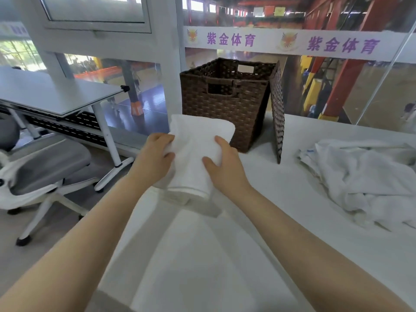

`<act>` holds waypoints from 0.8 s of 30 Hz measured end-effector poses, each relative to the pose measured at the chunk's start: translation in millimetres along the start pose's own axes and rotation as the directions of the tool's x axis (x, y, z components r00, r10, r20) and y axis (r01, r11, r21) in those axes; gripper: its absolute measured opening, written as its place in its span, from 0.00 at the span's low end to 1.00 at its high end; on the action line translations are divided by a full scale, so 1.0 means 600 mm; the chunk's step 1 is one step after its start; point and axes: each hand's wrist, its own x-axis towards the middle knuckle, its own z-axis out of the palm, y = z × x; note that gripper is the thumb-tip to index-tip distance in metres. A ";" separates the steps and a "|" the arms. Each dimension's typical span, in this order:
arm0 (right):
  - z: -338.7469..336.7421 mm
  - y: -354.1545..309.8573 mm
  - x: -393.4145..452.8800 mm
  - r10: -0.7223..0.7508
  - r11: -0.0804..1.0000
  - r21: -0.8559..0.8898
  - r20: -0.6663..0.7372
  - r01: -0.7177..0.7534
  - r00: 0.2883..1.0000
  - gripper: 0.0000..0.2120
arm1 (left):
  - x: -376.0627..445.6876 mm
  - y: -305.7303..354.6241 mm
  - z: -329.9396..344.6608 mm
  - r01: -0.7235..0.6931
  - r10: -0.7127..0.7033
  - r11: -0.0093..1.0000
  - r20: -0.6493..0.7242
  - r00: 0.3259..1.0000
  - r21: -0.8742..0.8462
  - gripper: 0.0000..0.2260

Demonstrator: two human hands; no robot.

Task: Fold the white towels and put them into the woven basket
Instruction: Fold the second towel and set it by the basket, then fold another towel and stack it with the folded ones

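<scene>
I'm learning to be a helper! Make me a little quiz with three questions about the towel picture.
1. True or false: the folded towel is already inside the woven basket.
2. What leans against the basket's right side?
A. a chair
B. its lid
C. a broom
3. Fill in: the pile of unfolded towels lies on the table to the person's ______.

Key
1. False. The left hand and right hand hold it in front of the basket.
2. B
3. right
</scene>
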 end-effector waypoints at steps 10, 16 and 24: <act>0.117 0.056 0.056 0.052 0.893 -0.450 0.093 -0.005 0.994 0.36 | 0.064 -0.123 0.068 0.139 -0.147 0.963 0.021 0.989 0.230 0.35; 0.124 0.087 0.058 -0.057 0.808 -0.573 0.154 0.136 0.986 0.38 | 0.066 -0.149 0.093 -0.157 0.105 0.937 0.176 0.979 0.312 0.28; 0.069 0.116 0.040 0.028 1.000 -0.003 0.392 -0.029 0.920 0.32 | 0.081 -0.122 0.074 -0.063 -0.121 0.902 0.391 0.912 0.426 0.23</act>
